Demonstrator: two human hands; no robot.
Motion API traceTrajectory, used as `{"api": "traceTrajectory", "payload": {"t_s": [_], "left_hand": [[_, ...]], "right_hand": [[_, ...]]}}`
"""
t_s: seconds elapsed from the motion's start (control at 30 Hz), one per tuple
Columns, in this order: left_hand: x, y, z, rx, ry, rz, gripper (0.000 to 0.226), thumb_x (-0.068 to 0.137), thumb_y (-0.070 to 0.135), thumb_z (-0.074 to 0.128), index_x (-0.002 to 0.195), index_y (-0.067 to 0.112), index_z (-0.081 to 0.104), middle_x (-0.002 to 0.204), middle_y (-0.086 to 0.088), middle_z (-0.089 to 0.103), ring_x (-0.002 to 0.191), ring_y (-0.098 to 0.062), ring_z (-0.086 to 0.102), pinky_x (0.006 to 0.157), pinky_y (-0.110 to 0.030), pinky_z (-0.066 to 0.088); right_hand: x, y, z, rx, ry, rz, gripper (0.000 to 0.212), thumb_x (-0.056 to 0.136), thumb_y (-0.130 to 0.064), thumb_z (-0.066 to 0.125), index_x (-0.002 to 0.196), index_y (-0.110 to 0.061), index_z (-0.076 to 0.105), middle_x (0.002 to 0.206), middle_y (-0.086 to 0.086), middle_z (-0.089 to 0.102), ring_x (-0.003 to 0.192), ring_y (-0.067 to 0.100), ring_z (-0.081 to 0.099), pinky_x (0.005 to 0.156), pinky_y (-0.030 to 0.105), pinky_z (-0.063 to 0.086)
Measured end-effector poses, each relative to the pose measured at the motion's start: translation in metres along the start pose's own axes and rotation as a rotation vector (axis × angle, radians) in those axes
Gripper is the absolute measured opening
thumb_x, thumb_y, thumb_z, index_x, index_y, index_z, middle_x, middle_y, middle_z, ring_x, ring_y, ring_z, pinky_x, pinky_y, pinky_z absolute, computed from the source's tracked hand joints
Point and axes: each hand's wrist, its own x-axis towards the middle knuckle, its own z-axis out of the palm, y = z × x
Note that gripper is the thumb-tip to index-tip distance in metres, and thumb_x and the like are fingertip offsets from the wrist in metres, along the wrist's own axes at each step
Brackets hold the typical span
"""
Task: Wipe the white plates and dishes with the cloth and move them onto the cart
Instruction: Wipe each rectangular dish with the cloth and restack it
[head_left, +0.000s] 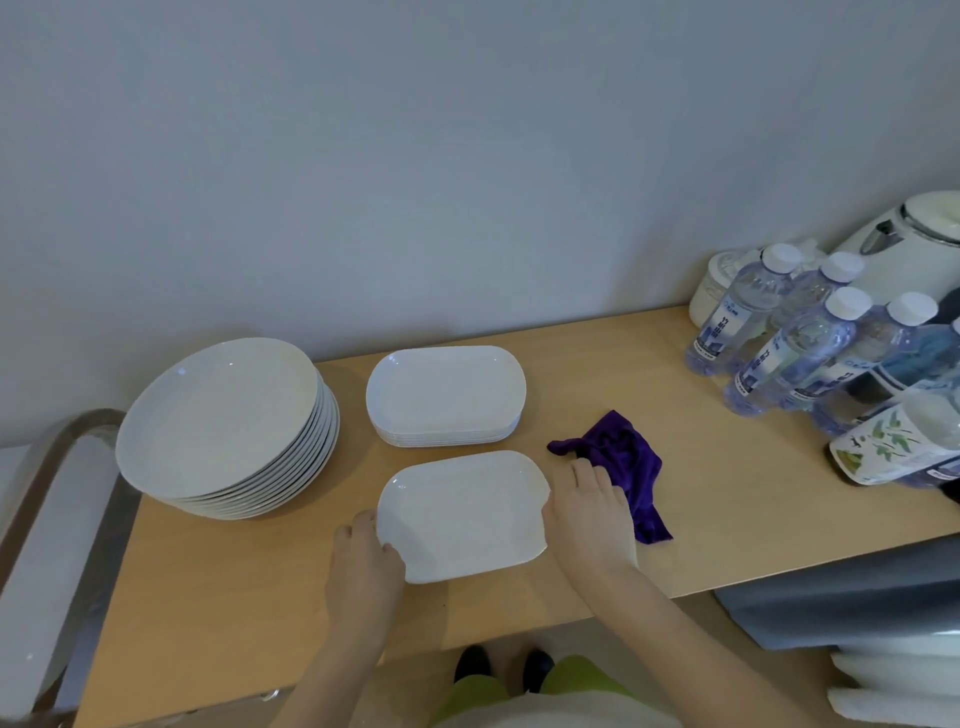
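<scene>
Head view: I have one oblong dish (462, 514) lying alone on the bench (208, 597), in front of the stack of oblong dishes (445, 397). My left hand (366, 564) grips its near-left corner, thumb over the rim and fingers curled under as far as I can tell. My right hand (589, 519) sits at the dish's right end, fingers curled against the rim; whether they reach under it I cannot tell. The cloth (621, 462) lies crumpled on the bench just beyond and right of that hand, touching or nearly touching the knuckles, but not held.

I judge this to be the start of wiping one dish: it is set out from the stack and steadied, with the cloth not yet picked up. The next move calls for the right hand to let go of the rim and take the cloth, while the left keeps the dish from sliding on the smooth top.

A taller stack of round plates (223, 426) stands at the left. Beside it, past the bench's left end, is a metal frame with a pale surface, which I take to be the cart (57, 545); nothing white shows on the part in view.

The bench is pale wood against a plain grey wall (467, 156). At its right end stand water bottles (789, 348), a kettle (914, 249) and a printed packet (893, 447).
</scene>
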Motion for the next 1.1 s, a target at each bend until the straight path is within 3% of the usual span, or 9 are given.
{"api": "traceTrajectory", "payload": {"t_s": [0.07,0.17,0.23,0.33,0.43,0.57,0.7,0.87,1.1], "left_hand": [[-0.001,0.002,0.000,-0.009,0.042,0.019,0.043,0.088,0.001,0.044,0.129,0.011,0.048,0.118,-0.008,0.050,0.102,-0.029,0.052,0.080,-0.041,0.049],[0.001,0.006,-0.001,-0.014,0.055,0.040,0.043,0.089,0.002,0.043,0.131,0.011,0.047,0.120,-0.007,0.051,0.104,-0.028,0.052,0.080,-0.041,0.049],[0.003,0.007,-0.001,-0.010,0.049,0.039,0.043,0.089,0.002,0.043,0.130,0.012,0.047,0.120,-0.006,0.050,0.102,-0.028,0.051,0.077,-0.039,0.047],[0.007,0.008,0.000,-0.006,0.033,0.030,0.043,0.088,0.001,0.041,0.130,0.012,0.048,0.119,-0.006,0.050,0.099,-0.025,0.050,0.074,-0.035,0.044],[0.010,0.007,0.000,-0.016,0.014,0.013,0.043,0.087,0.000,0.040,0.126,0.014,0.051,0.118,-0.005,0.051,0.096,-0.025,0.051,0.076,-0.037,0.047],[0.017,0.006,-0.003,-0.083,-0.030,0.001,0.042,0.085,-0.001,0.040,0.121,0.015,0.055,0.114,-0.004,0.057,0.095,-0.026,0.055,0.078,-0.041,0.051],[0.021,0.003,-0.006,-0.171,-0.050,-0.001,0.032,0.085,0.005,0.050,0.113,0.017,0.059,0.092,0.009,0.059,0.088,-0.019,0.058,0.066,-0.032,0.049],[0.024,0.002,-0.009,-0.271,-0.065,-0.017,0.025,0.085,0.009,0.058,0.108,0.018,0.062,0.084,0.011,0.059,0.080,-0.012,0.058,0.057,-0.025,0.042],[0.026,0.000,-0.013,-0.287,-0.084,-0.057,0.021,0.081,0.004,0.056,0.089,0.023,0.061,0.075,0.003,0.067,0.064,-0.015,0.063,0.051,-0.026,0.043]], "right_hand": [[0.004,0.013,-0.002,0.034,0.036,0.056,0.035,0.065,-0.002,0.075,0.099,-0.005,0.067,0.100,0.011,0.064,0.090,0.030,0.061,0.069,0.039,0.049],[0.015,0.035,0.000,0.005,-0.055,0.183,0.040,0.093,-0.023,0.051,0.132,-0.014,0.046,0.136,0.006,0.044,0.125,0.027,0.040,0.098,0.038,0.038],[0.021,0.046,0.003,-0.047,-0.127,0.209,0.046,0.096,-0.038,0.046,0.136,-0.017,0.038,0.140,0.002,0.038,0.129,0.023,0.034,0.101,0.034,0.035],[0.026,0.055,0.007,-0.096,-0.192,0.179,0.044,0.095,-0.043,0.048,0.131,-0.018,0.042,0.136,0.000,0.042,0.126,0.021,0.037,0.097,0.032,0.037],[0.029,0.059,0.005,-0.080,-0.133,0.195,0.031,0.096,-0.039,0.044,0.117,-0.018,0.052,0.122,0.000,0.052,0.116,0.021,0.043,0.095,0.033,0.033],[0.025,0.051,-0.013,0.297,0.127,0.320,0.019,0.095,-0.024,0.047,0.102,-0.008,0.056,0.096,0.004,0.060,0.096,0.027,0.050,0.089,0.039,0.033],[0.019,0.024,-0.039,0.654,0.270,0.229,0.010,0.093,-0.014,0.050,0.096,-0.007,0.056,0.084,0.002,0.058,0.079,0.024,0.052,0.072,0.041,0.044],[0.013,-0.020,-0.041,0.820,0.100,0.082,0.009,0.091,-0.023,0.056,0.092,-0.014,0.057,0.081,-0.001,0.058,0.073,0.014,0.054,0.058,0.029,0.046],[0.007,-0.092,0.008,0.699,-0.260,-0.155,0.015,0.095,-0.030,0.050,0.091,-0.017,0.057,0.084,-0.008,0.058,0.082,0.011,0.054,0.065,0.022,0.041]]}}
